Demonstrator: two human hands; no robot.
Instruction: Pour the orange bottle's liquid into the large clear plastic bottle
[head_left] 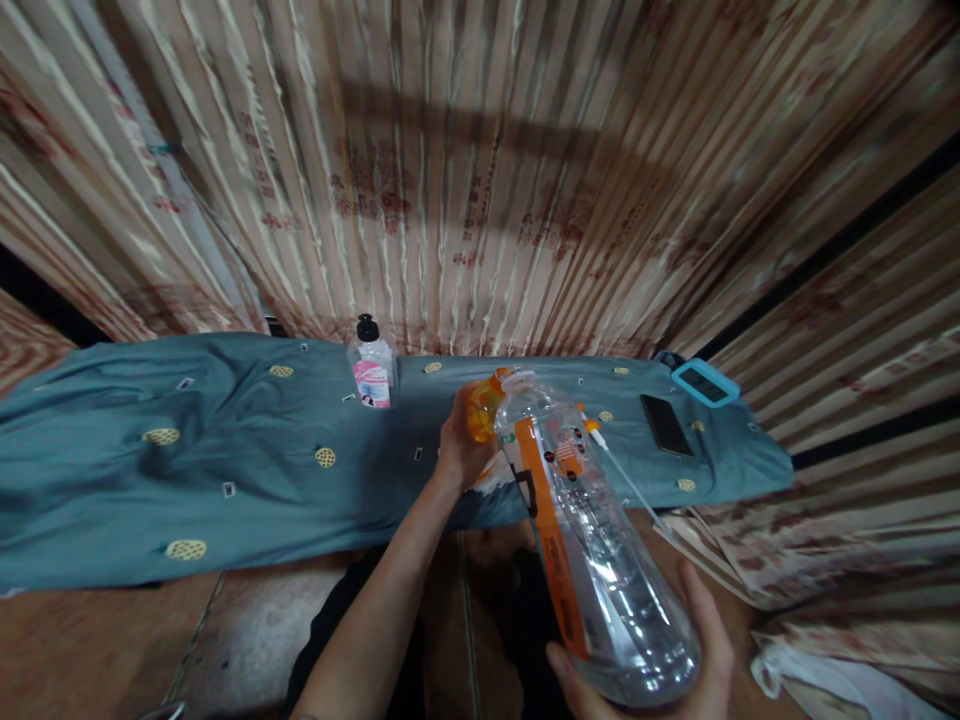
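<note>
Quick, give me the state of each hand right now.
Left hand: closed around the orange cap at the bottle's neck.
Right hand: cupped under the base of the clear plastic bottle, holding it tilted.

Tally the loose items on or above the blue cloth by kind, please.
Bottles: 2 (large clear bottle, small pump bottle)
Orange caps: 1 (orange cap)
Phones: 1 (black phone)
Blue-framed devices: 1 (blue-framed device)
Total: 5

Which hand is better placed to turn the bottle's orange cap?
Left. The left hand is already at the orange cap on the neck, while the right hand cups the base of the bottle, steadying it.
</note>
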